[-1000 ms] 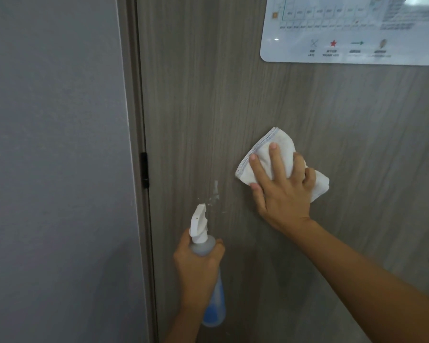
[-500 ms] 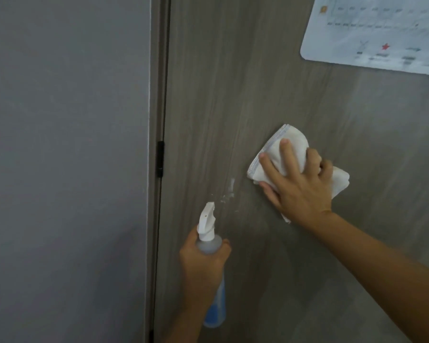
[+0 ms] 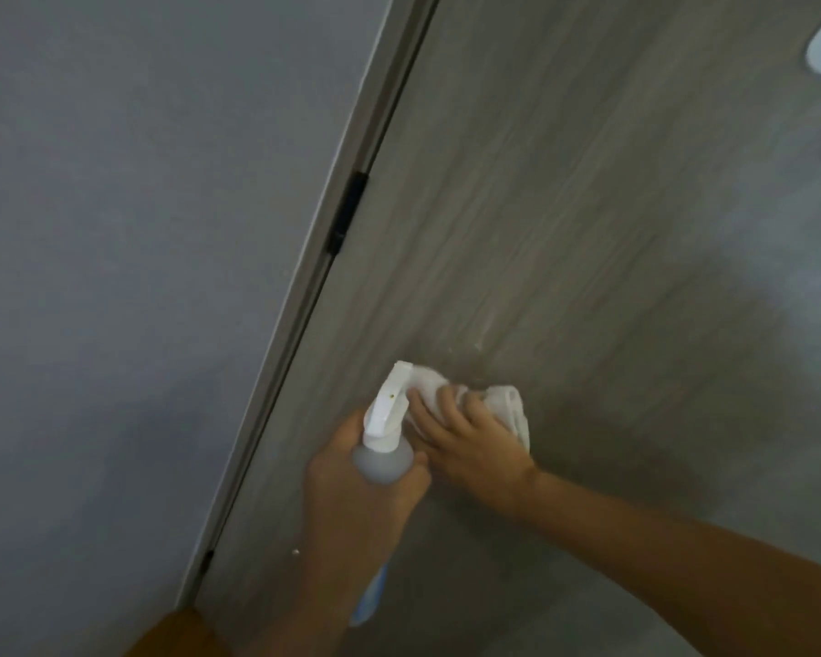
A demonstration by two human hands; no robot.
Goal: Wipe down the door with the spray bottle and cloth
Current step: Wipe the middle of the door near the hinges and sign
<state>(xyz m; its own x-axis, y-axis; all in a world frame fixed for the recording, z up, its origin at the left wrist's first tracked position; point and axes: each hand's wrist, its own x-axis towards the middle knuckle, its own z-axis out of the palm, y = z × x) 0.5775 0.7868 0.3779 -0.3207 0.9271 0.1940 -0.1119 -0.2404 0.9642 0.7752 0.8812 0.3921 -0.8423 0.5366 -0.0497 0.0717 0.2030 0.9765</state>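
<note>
Pressing the cloth [image 3: 503,410] flat against the door [image 3: 588,230], the right hand [image 3: 470,443] wipes near the hinge side, grip grasping the bunched fabric. The left hand [image 3: 351,495] clasps the spray bottle [image 3: 382,448] close by, nozzle toward the door, likely ready to spray again.

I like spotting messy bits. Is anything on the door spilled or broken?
Nothing looks broken. A few small pale flecks sit on the door just above the cloth, and one more dot lower down beside the left hand. They could be spray drops not yet wiped, but the blur hides which.
</note>
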